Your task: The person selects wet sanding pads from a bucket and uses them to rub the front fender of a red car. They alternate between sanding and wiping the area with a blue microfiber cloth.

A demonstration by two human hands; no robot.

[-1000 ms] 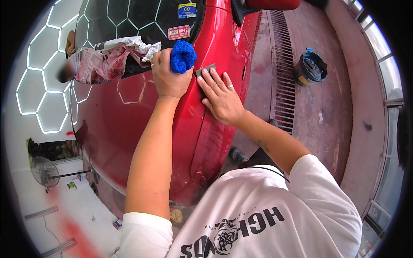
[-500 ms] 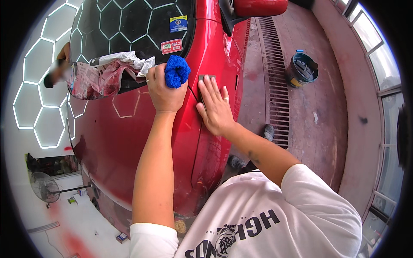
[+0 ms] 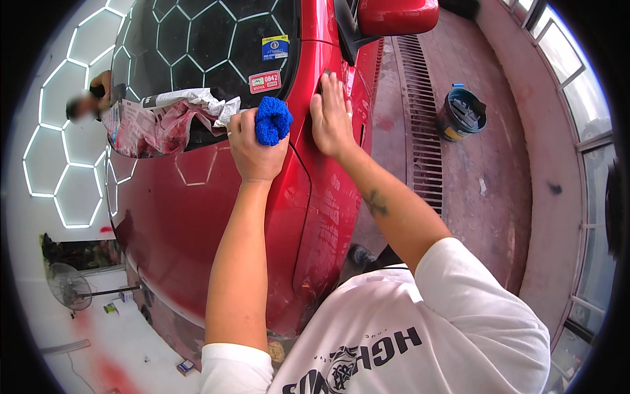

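Observation:
A bunched blue cloth (image 3: pixel 273 122) is gripped in my left hand (image 3: pixel 259 150), which rests on the red car's hood (image 3: pixel 190 236) close to the lower corner of the windshield (image 3: pixel 210 39). To its right my right hand (image 3: pixel 333 118) lies with straight fingers along the red fender (image 3: pixel 321 217). Under those fingertips is a small dark piece that looks like sandpaper (image 3: pixel 327 72); only its edge shows, the rest being covered. Pale wet-looking streaks mark the fender below this hand.
Crumpled newspaper (image 3: pixel 164 121) covers the windshield's base. The red side mirror (image 3: pixel 398 16) juts out at the top. On the floor right of a drain grate (image 3: pixel 423 125) stands a dark bucket (image 3: pixel 464 113) with grey pieces inside. A fan (image 3: pixel 69 286) and a blurred person (image 3: pixel 92 102) are at left.
My right hand has slid forward along the fender with the dark piece under its fingers, toward the mirror. My left hand keeps the cloth in about the same spot.

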